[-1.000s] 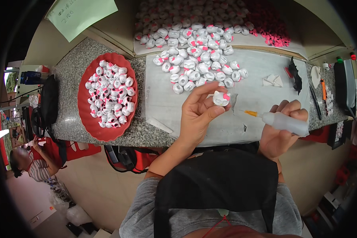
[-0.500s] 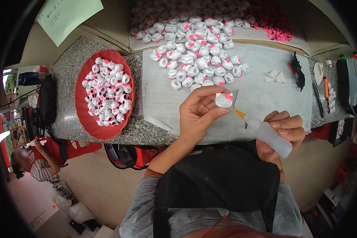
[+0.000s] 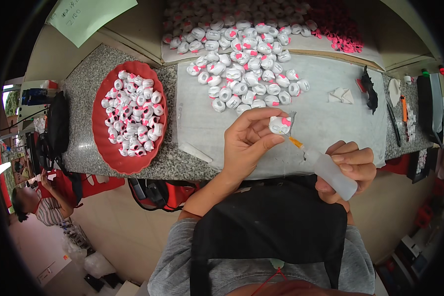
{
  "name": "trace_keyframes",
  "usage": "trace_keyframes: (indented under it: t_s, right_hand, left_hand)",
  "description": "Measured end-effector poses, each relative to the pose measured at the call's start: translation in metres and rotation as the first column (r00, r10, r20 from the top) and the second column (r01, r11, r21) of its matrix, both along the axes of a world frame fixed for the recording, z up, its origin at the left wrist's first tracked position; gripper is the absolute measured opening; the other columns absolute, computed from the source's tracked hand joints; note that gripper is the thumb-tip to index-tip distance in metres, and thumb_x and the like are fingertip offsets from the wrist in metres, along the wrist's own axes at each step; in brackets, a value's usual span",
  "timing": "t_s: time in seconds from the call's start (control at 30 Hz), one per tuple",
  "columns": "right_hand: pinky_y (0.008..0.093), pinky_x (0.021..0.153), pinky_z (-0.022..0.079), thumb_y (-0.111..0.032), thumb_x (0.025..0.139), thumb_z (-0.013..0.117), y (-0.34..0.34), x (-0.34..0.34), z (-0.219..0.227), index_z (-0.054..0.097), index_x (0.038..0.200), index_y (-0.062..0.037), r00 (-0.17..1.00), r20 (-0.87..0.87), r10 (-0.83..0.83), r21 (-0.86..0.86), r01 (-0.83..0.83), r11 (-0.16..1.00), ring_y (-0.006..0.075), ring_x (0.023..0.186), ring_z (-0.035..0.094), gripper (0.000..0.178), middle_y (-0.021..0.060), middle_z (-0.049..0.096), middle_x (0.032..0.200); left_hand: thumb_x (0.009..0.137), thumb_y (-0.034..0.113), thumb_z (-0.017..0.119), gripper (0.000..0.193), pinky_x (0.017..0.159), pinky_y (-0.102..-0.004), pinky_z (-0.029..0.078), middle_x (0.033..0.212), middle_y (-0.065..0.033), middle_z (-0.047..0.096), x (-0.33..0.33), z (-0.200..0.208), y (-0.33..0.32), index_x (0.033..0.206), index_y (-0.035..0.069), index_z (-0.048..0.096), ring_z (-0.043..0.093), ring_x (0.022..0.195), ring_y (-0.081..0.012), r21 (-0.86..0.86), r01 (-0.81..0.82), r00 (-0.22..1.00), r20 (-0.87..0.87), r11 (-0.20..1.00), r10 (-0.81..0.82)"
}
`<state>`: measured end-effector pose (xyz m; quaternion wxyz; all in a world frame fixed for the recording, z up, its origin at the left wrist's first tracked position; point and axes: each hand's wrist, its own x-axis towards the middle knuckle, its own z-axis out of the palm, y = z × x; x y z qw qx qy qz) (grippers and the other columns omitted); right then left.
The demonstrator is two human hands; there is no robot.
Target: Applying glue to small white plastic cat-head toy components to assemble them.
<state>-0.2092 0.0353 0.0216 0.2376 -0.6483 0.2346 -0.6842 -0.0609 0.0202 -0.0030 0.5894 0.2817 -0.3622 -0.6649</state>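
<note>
Between the thumb and fingers of my left hand (image 3: 246, 140) is a small white cat-head figure (image 3: 279, 125) with a pink bow, its face turned up. My right hand (image 3: 349, 170) grips a translucent squeeze bottle (image 3: 334, 176), tilted so that its thin orange tip (image 3: 296, 142) points at the lower edge of the figure's face. The tip looks very near or touching the figure; I cannot tell which. Both hands are above the white sheet (image 3: 202, 123) at the front of the table. Beyond my left hand lies a heap of similar white cat heads (image 3: 251, 74).
A red scalloped tray (image 3: 99, 123) full of cat heads stands on the speckled counter at left. Small pink pieces (image 3: 348, 37) are piled at the back right. A crumpled tissue (image 3: 341, 95), a black rag (image 3: 369, 91) and an orange-handled tool (image 3: 404, 108) lie right. Another person (image 3: 49, 204) sits far left.
My right hand has shifted slightly left with the squeeze bottle, bringing its tip closer to the cat head. The left hand and the figure have barely moved.
</note>
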Motion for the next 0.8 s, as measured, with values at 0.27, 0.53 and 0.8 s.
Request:
trace_keyframes:
  t_s: [0.27, 0.53, 0.8]
  right_hand:
    - [0.0219, 0.043, 0.034, -0.008, 0.058, 0.069, 0.0023, -0.0024, 0.0022, 0.042, 0.083, -0.0036, 0.999, -0.041, 0.011, 0.01, -0.011, 1.0, 0.0117, 0.054, 0.04, 0.037, 0.0088, 0.043, 0.077]
    - [0.0215, 0.042, 0.033, -0.01, 0.059, 0.069, 0.0019, -0.001, 0.003, 0.042, 0.082, -0.0041, 0.999, -0.026, -0.04, -0.002, 0.04, 0.999, 0.0113, 0.053, 0.039, 0.036, 0.008, 0.042, 0.075]
    - [0.0213, 0.041, 0.033, -0.013, 0.061, 0.069, 0.0013, -0.0005, 0.0004, 0.042, 0.081, -0.0035, 0.998, -0.018, -0.066, -0.022, 0.066, 0.998, 0.0111, 0.053, 0.04, 0.035, 0.0085, 0.042, 0.075]
  left_hand:
    - [0.067, -0.003, 0.057, 0.034, 0.077, -0.0338, 0.044, 0.095, -0.0153, 0.05, 0.0006, 0.0009, 0.0002, 0.099, -0.003, 0.044, 0.051, 0.087, -0.0189, 0.014, 0.018, 1.0, 0.0, 1.0, -0.018]
    - [0.068, 0.0, 0.057, 0.034, 0.076, -0.0335, 0.044, 0.095, -0.0149, 0.05, 0.0006, 0.0003, 0.0, 0.099, -0.002, 0.044, 0.051, 0.087, -0.0185, 0.009, 0.002, 1.0, 0.007, 1.0, -0.002]
    - [0.068, -0.001, 0.057, 0.035, 0.076, -0.0297, 0.043, 0.095, -0.0142, 0.05, 0.0011, 0.0022, 0.001, 0.101, -0.003, 0.044, 0.052, 0.085, -0.0193, 0.035, 0.054, 0.999, 0.0, 0.998, -0.054]
